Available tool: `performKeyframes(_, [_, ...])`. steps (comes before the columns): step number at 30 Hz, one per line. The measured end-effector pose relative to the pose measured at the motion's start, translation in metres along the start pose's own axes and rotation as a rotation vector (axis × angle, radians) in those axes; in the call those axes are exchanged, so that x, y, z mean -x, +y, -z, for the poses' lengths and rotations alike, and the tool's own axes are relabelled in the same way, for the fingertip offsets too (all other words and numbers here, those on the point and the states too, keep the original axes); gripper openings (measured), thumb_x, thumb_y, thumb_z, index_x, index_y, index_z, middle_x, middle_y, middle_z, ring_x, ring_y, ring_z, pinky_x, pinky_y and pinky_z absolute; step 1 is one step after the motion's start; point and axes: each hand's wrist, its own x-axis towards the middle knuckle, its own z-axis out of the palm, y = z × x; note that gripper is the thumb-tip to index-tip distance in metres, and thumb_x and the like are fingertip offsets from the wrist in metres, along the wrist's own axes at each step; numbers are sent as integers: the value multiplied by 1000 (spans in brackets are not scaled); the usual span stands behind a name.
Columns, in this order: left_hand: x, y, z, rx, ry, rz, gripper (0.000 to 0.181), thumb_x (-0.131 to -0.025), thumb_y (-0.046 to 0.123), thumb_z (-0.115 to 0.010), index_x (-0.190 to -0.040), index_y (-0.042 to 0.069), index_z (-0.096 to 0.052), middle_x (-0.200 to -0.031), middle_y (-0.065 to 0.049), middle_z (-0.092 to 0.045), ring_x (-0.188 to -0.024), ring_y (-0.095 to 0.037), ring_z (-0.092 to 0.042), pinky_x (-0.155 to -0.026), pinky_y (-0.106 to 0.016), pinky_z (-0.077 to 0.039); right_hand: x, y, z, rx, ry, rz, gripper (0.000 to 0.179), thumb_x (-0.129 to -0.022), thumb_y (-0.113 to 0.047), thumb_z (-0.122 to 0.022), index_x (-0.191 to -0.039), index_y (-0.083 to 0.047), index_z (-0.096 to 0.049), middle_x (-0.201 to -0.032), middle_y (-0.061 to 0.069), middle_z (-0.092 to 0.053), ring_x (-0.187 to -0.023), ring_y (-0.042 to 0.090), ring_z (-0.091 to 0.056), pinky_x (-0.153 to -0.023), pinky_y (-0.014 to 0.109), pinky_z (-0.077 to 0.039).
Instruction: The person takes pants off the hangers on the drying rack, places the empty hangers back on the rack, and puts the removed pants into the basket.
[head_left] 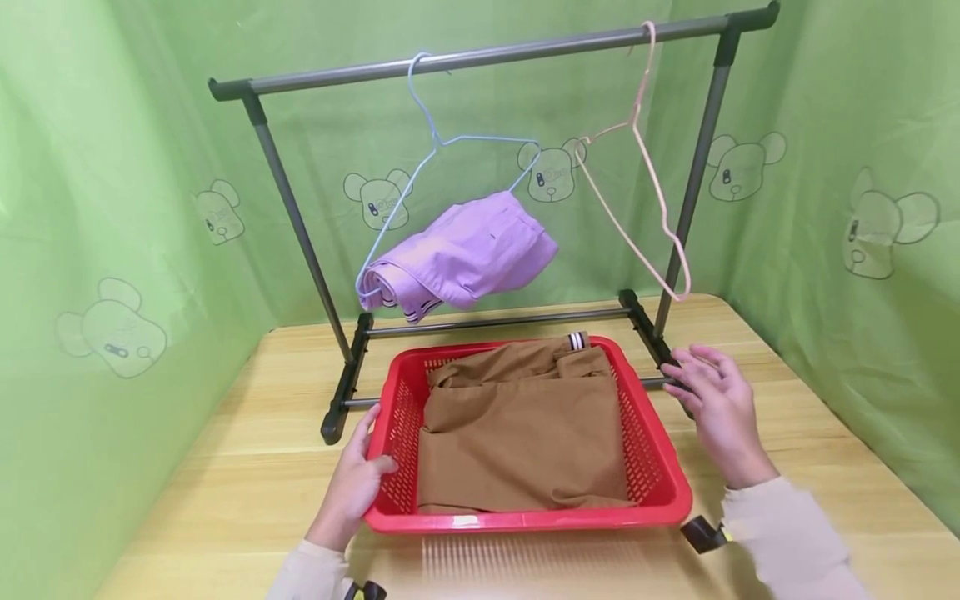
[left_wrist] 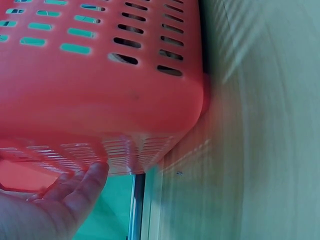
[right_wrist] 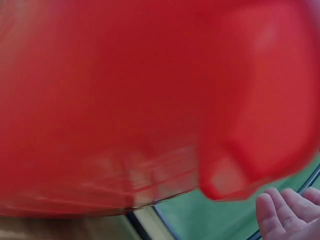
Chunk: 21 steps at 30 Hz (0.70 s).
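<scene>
1. Red plastic basket (head_left: 525, 522) is front and center, just in front of the garment rack (head_left: 495, 60) — on the wooden surface (head_left: 247, 492) or barely above it, can't tell which.
2. Left hand (head_left: 354, 481) grips the basket's left side, thumb over the rim and fingers along the outside. Right hand (head_left: 718, 414) is off the basket's right side, fingers loosely spread, holding nothing.
3. Handling, my guess: the basket's light and fairly stiff, maybe a bit slick, not really fragile. I'd take it by the rim on both short sides so it doesn't tip.
4. The folded brown garment (head_left: 525, 446) inside looks soft and floppy. I'd scoop it from underneath, or pinch near the striped band (head_left: 577, 341), to keep the folds.
5. Writing: the bear heads on the green curtain (head_left: 465, 25) carry tiny lettering — too small to read. No brand or label that I can spot on the basket.
</scene>
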Motion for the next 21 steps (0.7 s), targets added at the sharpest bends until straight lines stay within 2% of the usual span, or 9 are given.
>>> performKeyframes(3, [0,0,0,1,-3,-2,83,-81,-12,-47,-154,17,-21,-142,-28,-40,-118,-48,-50,-85,-56,-50,6,12,2,-36,-78,-14,25,-100,0,-48,-123,-2,-40,-117,2,-63,-105,11,-63,-86,23,-51])
performKeyframes(8, [0,0,-1,2,-5,-6,84,-80,-12,-47,-154,17,-21,-142,-28,-39,-118,-48,-50,-86,-56,-50,11,28,4,-39,-145,-49,30,-99,3,-45,-128,-5,-42,-124,0,-59,-115,9,-57,-92,22,-47])
performKeyframes(10, [-1,0,-1,2,-1,0,84,-80,-12,-47,-154,18,-21,-143,-27,-39,-118,-48,-50,-86,-56,-50,12,32,4,-10,-161,-49,34,-99,3,-45,-131,-3,-40,-127,-1,-56,-119,9,-55,-93,21,-45])
performKeyframes(14, [-1,-1,0,-2,12,10,84,-80,-12,-47,-154,19,-22,-143,-26,-39,-119,-47,-50,-85,-56,-50,12,38,3,117,-177,-55,47,-97,3,-49,-141,4,-33,-134,-4,-50,-126,6,-47,-96,17,-41])
performKeyframes(17, [0,0,0,-10,14,11,83,-80,-12,-47,-154,19,-22,-142,-26,-40,-119,-47,-50,-85,-57,-50,13,40,4,220,-174,-102,56,-95,1,-56,-146,3,-31,-142,2,-44,-129,5,-42,-96,14,-39])
performKeyframes(21, [0,0,-1,-17,8,-1,83,-81,-13,-47,-154,17,-21,-142,-27,-39,-118,-47,-50,-86,-56,-50,16,40,7,234,-172,-177,61,-94,0,-59,-148,1,-30,-142,4,-45,-125,4,-46,-93,17,-44])
